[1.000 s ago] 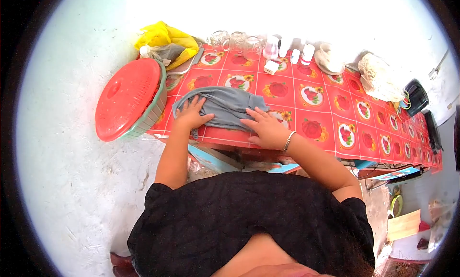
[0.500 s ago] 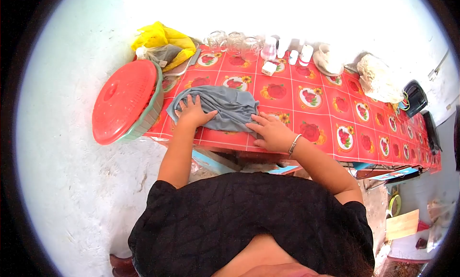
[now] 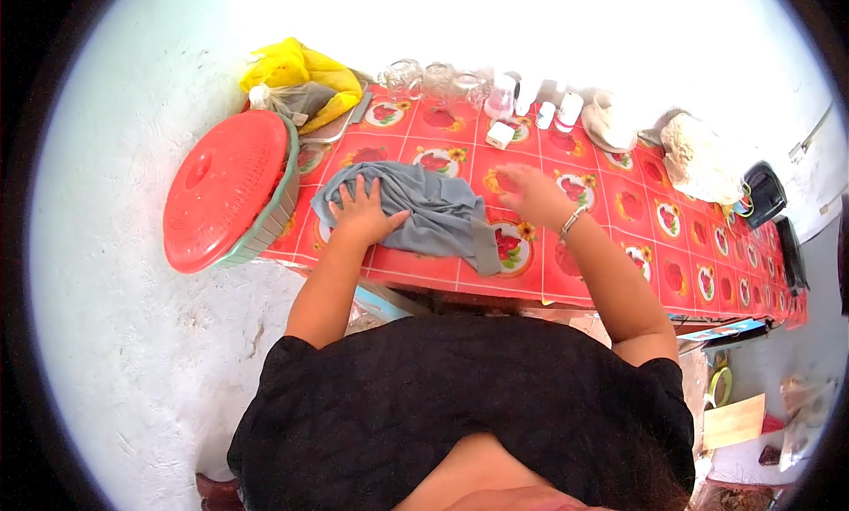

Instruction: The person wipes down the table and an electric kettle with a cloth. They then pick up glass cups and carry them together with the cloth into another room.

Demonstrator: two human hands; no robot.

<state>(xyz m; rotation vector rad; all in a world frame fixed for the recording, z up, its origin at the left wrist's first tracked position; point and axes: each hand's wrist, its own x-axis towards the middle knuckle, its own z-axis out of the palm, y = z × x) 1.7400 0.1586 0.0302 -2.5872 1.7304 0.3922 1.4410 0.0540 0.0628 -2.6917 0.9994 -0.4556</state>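
Observation:
A grey cloth [image 3: 433, 212] lies rumpled on a table [image 3: 566, 277] with a red flowered cover. On the cloth's left part rests my left hand [image 3: 361, 215], pressed flat with its fingers spread. My right hand [image 3: 537, 195] is off the cloth, just to the right of its upper right edge, over the table. Its fingers point left and are slightly blurred, and they hold nothing. A bracelet circles that wrist. The cloth's right end is spread out toward the table's front edge.
At the left stands a green basket [image 3: 276, 212] with a red lid [image 3: 225, 188]. Behind it lies a yellow bag [image 3: 305, 73]. Glass mugs [image 3: 438, 80], a small white box [image 3: 500, 135] and several bottles line the wall. Farther right are a whitish bag [image 3: 699, 157] and a black container [image 3: 763, 193].
My right hand has lifted off the cloth and moved up and to the right. The cloth's right end now extends farther right and down. My left hand has stayed on the cloth.

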